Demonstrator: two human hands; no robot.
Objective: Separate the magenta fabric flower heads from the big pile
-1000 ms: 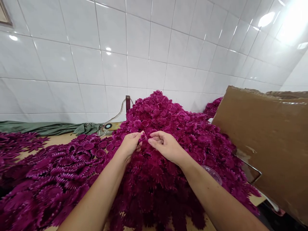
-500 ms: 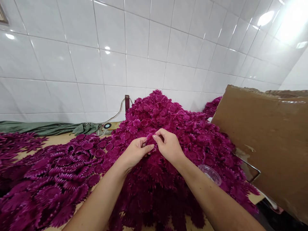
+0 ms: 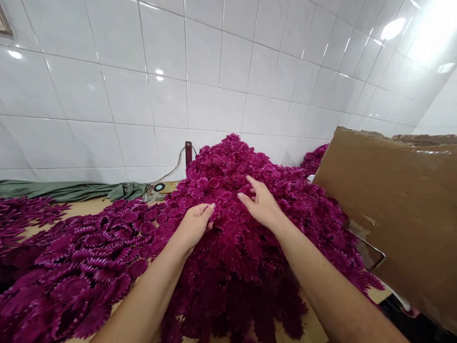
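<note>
A tall heap of magenta fabric flower pieces fills the middle of the table. My left hand rests on the front slope of the heap with its fingers curled round a small flower piece. My right hand hovers just to the right and a little higher, fingers spread apart over the heap and holding nothing.
A spread of flatter magenta flower pieces covers the left of the table. A brown cardboard box stands at the right. A green cloth and a cable with a small device lie along the white tiled wall.
The hands were pinching a flower piece together half a second ago. Now they have parted: the right hand has moved up and right and opened, while the left stays low on the heap.
</note>
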